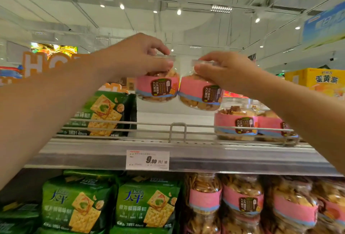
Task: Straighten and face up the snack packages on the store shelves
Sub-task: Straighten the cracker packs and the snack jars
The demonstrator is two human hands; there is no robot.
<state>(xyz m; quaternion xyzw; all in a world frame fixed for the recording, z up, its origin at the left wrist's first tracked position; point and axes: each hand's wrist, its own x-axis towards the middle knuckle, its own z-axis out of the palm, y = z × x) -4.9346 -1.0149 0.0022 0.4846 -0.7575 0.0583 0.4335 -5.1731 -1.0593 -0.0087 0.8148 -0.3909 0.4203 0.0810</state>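
Observation:
Two clear biscuit jars with pink labels hang in the air above the top shelf (pixel 168 156). My left hand (pixel 138 56) grips the lid of the left jar (pixel 157 88), which is upright. My right hand (pixel 224 69) grips the lid of the right jar (pixel 200 93), which tilts with its base toward the left jar. The two jars touch at their sides. Both brown label panels face me. The shelf space right beneath them is bare.
More pink-label jars (pixel 236 123) stand at the shelf's right behind a wire rail (pixel 177 127). Green cracker bags (pixel 106 114) sit at its left. A 9.90 price tag (pixel 147 160) hangs on the shelf edge. Below are green cracker bags (pixel 147 204) and several jars (pixel 242 202).

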